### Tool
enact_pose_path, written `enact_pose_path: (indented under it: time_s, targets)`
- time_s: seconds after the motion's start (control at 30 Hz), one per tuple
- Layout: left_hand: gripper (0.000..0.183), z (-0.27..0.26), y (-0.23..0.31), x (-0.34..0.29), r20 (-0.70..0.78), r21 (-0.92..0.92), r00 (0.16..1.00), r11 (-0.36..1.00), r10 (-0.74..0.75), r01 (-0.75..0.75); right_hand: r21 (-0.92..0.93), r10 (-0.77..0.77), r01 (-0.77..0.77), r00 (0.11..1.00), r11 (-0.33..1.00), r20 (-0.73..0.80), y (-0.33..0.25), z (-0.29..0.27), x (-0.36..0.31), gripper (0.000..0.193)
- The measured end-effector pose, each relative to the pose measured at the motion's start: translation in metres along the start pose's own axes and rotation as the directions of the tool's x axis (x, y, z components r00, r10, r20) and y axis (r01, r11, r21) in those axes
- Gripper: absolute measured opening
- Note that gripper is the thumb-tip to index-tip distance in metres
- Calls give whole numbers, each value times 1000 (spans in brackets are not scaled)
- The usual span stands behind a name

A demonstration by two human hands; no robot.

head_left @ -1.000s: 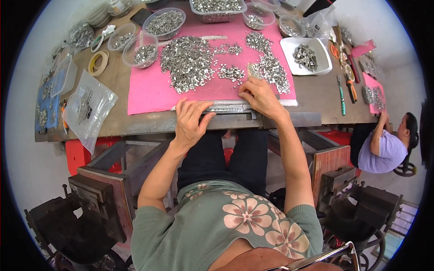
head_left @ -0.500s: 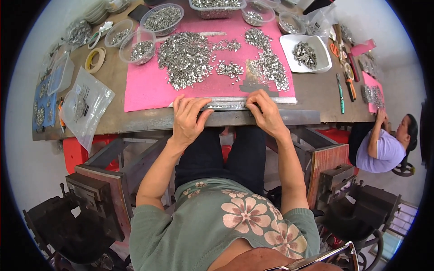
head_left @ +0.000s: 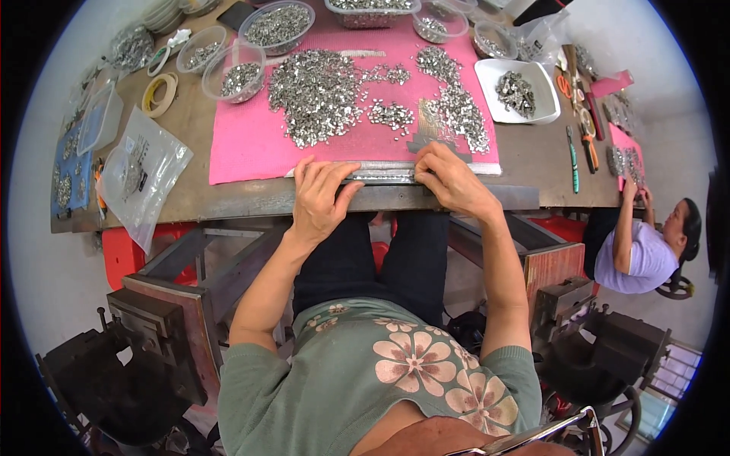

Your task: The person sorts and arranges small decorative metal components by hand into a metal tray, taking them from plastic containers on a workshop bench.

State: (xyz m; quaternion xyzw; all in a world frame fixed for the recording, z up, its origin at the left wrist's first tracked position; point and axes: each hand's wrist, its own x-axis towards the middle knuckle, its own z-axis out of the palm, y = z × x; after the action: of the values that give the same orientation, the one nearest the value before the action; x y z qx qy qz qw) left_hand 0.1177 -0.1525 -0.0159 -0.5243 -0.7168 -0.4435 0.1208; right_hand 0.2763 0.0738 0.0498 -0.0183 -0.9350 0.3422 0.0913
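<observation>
A narrow, shiny metal strip (head_left: pixel 384 179) lies along the front edge of a pink ribbed mat (head_left: pixel 239 144), beside a whitish band (head_left: pixel 372 166). My left hand (head_left: pixel 318 197) is closed over the strip's left end, thumb on the near side and fingers on the far side. At the right end my right hand (head_left: pixel 454 182) is pinched, thumb and fingertips together; what sits between them is hidden. Small silvery metal pieces (head_left: pixel 313 99) form a large heap beyond my hands, and another heap (head_left: pixel 461 110) lies farther right. A grey flat patch (head_left: pixel 437 142) is just past my right fingers.
Clear tubs of metal pieces (head_left: pixel 276 29) line the back. A white dish (head_left: pixel 484 76) stands right, near a toothbrush (head_left: pixel 572 161) and orange-handled pliers (head_left: pixel 588 144). Left are a tape roll (head_left: pixel 160 95) and plastic bag (head_left: pixel 144 182). A co-worker (head_left: pixel 639 247) sits far right.
My right hand has turned at the wrist, its back and forearm shifting rightward while the fingertips stay near the strip's right end. My left hand has barely moved.
</observation>
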Motion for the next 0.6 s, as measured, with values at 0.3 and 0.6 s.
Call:
enact_pose_path:
  time_s: [0.3,0.6]
  targets:
    - [35,-1,2,0,-5,8,1000,1000,5,-5,-42,18,-16,999,999,41,-2,0,2,10]
    - [35,-1,1,1,-5,15,1000,1000,6,-6,-81,-18,3,984,997,-175,-5,22,-8,10]
